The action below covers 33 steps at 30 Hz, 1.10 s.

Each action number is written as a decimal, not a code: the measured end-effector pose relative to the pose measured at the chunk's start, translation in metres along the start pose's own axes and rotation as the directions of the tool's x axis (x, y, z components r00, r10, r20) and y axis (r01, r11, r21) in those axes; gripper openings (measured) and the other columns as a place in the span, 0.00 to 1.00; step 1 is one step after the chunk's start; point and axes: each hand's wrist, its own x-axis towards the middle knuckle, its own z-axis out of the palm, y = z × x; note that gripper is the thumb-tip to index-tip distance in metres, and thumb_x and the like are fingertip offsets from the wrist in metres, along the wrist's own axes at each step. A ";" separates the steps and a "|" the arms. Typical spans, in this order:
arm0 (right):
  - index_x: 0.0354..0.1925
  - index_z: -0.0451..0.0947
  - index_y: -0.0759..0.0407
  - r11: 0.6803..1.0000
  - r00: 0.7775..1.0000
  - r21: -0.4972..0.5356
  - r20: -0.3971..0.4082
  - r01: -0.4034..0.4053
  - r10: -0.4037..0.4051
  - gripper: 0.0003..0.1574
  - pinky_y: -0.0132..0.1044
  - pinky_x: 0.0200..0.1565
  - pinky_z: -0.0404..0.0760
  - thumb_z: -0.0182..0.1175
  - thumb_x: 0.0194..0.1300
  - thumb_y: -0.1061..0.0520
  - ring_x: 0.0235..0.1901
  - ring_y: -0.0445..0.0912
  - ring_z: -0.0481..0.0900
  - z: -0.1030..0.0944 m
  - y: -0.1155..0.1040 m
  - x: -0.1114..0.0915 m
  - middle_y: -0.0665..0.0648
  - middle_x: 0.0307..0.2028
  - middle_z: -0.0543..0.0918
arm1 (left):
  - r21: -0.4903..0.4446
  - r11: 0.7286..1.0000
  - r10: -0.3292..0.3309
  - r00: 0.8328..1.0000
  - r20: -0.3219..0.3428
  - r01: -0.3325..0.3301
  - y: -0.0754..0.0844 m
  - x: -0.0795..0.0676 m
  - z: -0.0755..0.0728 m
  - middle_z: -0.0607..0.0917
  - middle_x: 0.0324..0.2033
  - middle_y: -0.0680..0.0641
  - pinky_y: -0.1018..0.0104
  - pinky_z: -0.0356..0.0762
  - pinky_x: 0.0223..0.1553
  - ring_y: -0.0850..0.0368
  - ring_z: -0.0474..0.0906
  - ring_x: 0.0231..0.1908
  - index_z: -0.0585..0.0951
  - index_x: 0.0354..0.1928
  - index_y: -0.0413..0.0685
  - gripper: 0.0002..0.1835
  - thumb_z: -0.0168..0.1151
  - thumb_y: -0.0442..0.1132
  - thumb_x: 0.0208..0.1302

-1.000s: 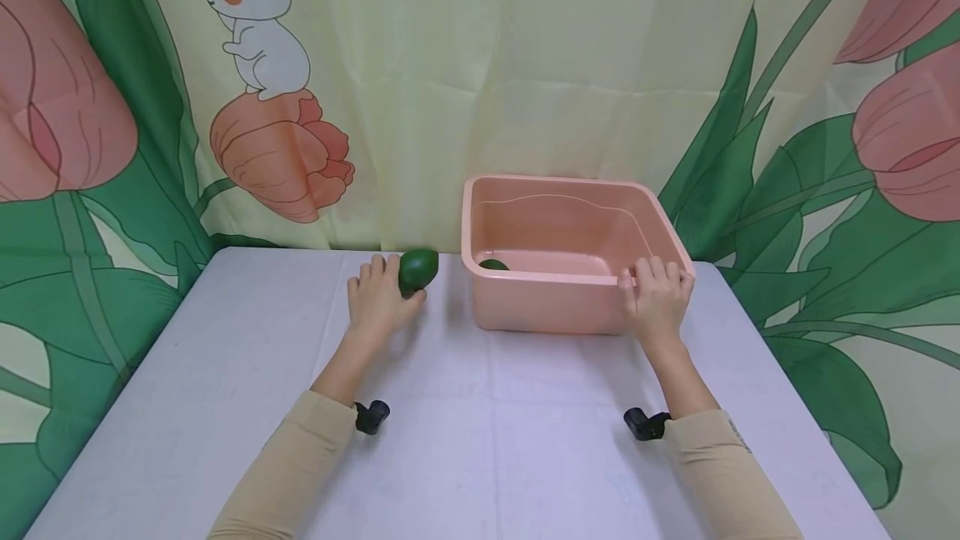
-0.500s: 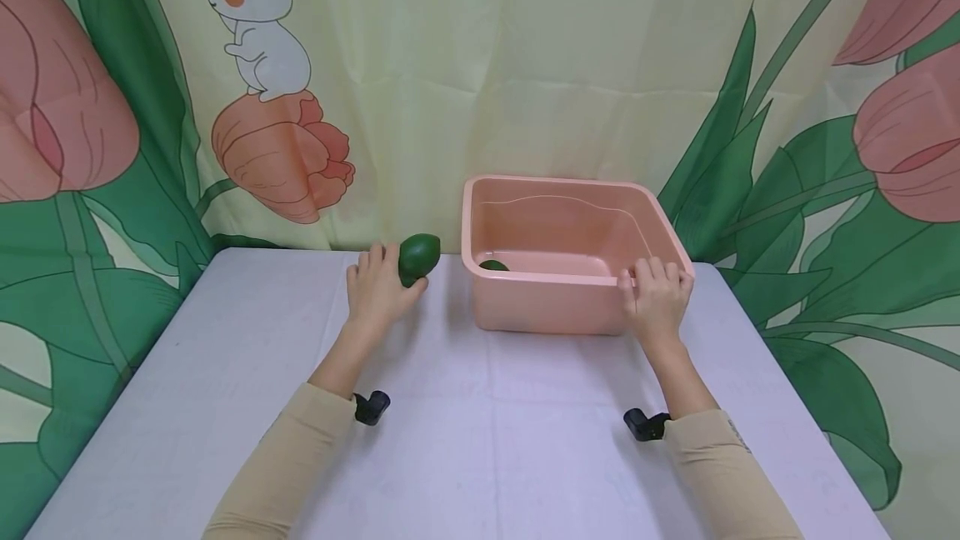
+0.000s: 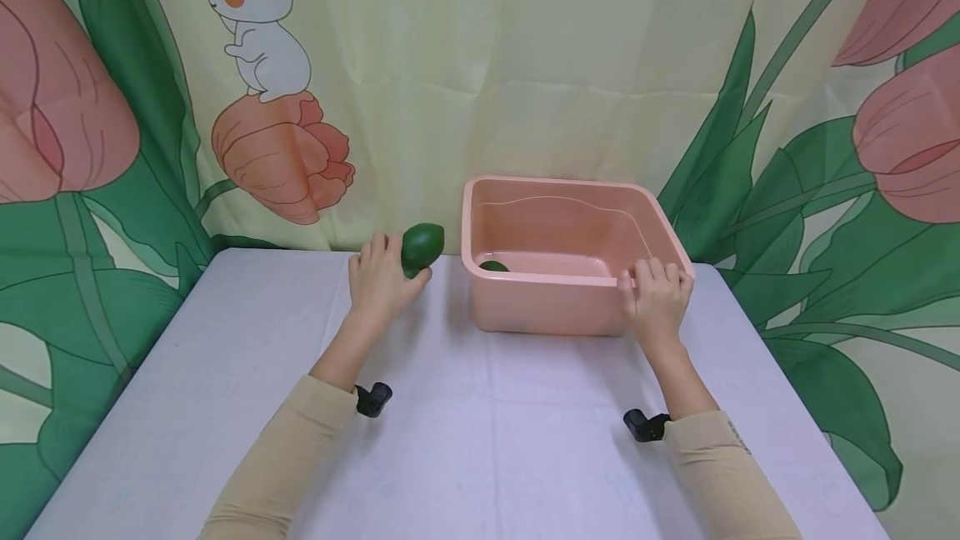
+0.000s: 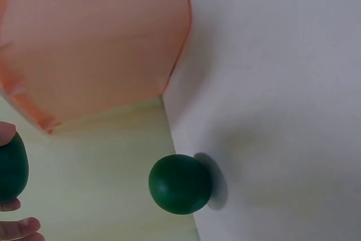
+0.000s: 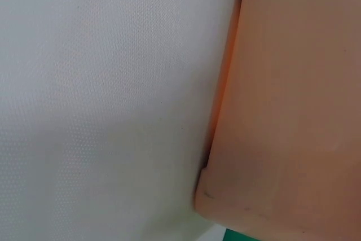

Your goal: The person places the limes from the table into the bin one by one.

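Note:
My left hand (image 3: 378,277) holds a smooth dark green avocado (image 3: 422,246) between thumb and fingers, raised just over the table's back edge. In the left wrist view, the held avocado (image 4: 12,169) shows at the left border with fingertips around it. A second avocado (image 4: 180,184) rests on the table in that view; the head view does not show it. My right hand (image 3: 658,298) grips the front rim of a pink plastic bin (image 3: 551,307) near its right corner. Inside the bin, at its left, part of another green avocado (image 3: 492,265) peeks above the front rim.
A white cloth covers the table (image 3: 480,440). Behind it hangs a curtain (image 3: 405,107) printed with a rabbit, tulips and leaves. The bin stands at the back right, close to the curtain. Each wrist carries a small black camera (image 3: 373,399).
My left hand has lifted the avocado slightly and moved it a little away from me and to the right. The right hand and the bin have stayed in place.

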 end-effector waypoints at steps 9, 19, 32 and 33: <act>0.28 0.70 0.65 1.000 1.000 -0.002 0.007 -0.003 0.003 0.20 0.57 0.43 0.57 0.42 0.60 0.50 0.33 0.60 0.66 0.000 0.001 -0.001 0.66 0.28 0.74 | 0.007 1.000 0.016 1.000 -0.007 -0.016 0.004 0.003 -0.003 0.70 0.40 0.41 0.51 0.64 0.40 0.46 0.65 0.40 0.69 0.48 0.41 0.30 0.60 0.56 0.50; 0.28 0.70 0.66 1.000 1.000 -0.012 0.013 0.002 -0.002 0.27 0.57 0.43 0.57 0.36 0.64 0.46 0.33 0.60 0.66 0.000 0.000 0.000 0.66 0.28 0.74 | 0.016 0.999 0.039 0.999 -0.029 -0.039 0.011 0.009 -0.006 0.70 0.40 0.41 0.51 0.64 0.41 0.46 0.65 0.41 0.69 0.47 0.41 0.30 0.60 0.56 0.50; 0.27 0.70 0.65 1.000 1.000 -0.011 0.003 -0.011 0.011 0.29 0.57 0.43 0.57 0.35 0.64 0.43 0.33 0.60 0.66 -0.002 -0.001 0.000 0.65 0.27 0.74 | 0.016 0.998 0.062 0.998 -0.025 -0.062 0.025 0.013 -0.014 0.70 0.43 0.41 0.50 0.63 0.43 0.46 0.64 0.44 0.69 0.50 0.42 0.31 0.61 0.56 0.50; 0.27 0.70 0.65 1.000 1.000 -0.010 0.002 -0.010 0.010 0.27 0.57 0.43 0.57 0.37 0.64 0.45 0.33 0.60 0.66 -0.002 -0.001 0.000 0.65 0.27 0.74 | 0.017 0.998 0.065 0.998 -0.027 -0.064 0.026 0.014 -0.015 0.70 0.43 0.41 0.50 0.63 0.44 0.46 0.64 0.44 0.68 0.50 0.42 0.32 0.61 0.56 0.50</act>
